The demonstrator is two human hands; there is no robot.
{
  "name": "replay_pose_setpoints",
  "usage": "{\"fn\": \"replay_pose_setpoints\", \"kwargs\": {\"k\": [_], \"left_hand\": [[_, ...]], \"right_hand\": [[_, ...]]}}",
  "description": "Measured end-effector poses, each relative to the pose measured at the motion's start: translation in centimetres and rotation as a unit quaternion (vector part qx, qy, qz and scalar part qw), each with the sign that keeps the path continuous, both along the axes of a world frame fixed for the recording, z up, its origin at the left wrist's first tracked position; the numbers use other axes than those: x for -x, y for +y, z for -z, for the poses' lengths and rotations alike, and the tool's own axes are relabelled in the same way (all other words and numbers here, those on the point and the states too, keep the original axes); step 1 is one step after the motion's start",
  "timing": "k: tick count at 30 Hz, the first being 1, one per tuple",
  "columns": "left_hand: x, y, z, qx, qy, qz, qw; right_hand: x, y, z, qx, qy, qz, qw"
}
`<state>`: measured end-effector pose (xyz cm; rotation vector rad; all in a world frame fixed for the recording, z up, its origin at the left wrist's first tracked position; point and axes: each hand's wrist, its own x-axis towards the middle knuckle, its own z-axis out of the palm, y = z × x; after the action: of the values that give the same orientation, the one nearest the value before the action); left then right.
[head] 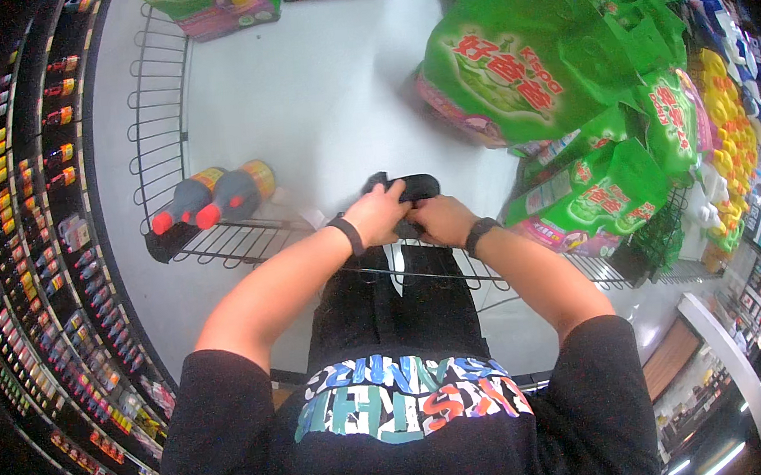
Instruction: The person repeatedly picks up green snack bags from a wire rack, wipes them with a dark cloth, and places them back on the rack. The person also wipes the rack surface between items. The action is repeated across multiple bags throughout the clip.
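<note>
Both hands meet in front of my waist, over the near wire rail of a white display platform. My left hand (378,214) grips a small black object (419,186) from the left, with its fingers over the edge. From the right, my right hand (443,220) holds the lower part of the same object. Blur and the fingers hide what kind of object it is. Left of my hands, dark bottles with red caps (231,195) lie on their sides near the rail. Large green Kispa detergent bags (515,69) stand and lean to the right.
A black wire rail (235,243) runs along the platform's near and left edges. More green bags (217,4) stand at the far side. Shelves of bottles (58,116) line the left, and yellow bottles (726,153) stand beyond the bags at right.
</note>
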<state>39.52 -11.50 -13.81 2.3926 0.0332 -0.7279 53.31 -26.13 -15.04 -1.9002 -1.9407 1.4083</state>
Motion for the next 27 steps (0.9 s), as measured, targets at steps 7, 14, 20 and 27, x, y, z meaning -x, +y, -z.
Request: {"fn": "replay_pose_setpoints", "kwargs": {"k": [7, 14, 20, 27], "left_hand": [[-10.5, 0.8, 1.5, -0.183, -0.225, -0.091, 0.953], [-7.5, -2.3, 2.3, -0.095, -0.214, 0.033, 0.972], [-2.7, -2.3, -0.7, -0.12, -0.098, 0.056, 0.986], [-7.1, 12.6, 2.5, -0.284, -0.27, -0.235, 0.889]], "right_hand": [[-7.0, -1.0, 0.8, -0.123, -0.238, 0.27, 0.925], [-5.0, -2.9, -1.1, 0.033, -0.152, 0.133, 0.979], [0.1, -3.3, 0.5, -0.023, -0.157, 0.005, 0.987], [-3.8, 13.3, 2.0, -0.19, -0.124, 0.323, 0.919]]}}
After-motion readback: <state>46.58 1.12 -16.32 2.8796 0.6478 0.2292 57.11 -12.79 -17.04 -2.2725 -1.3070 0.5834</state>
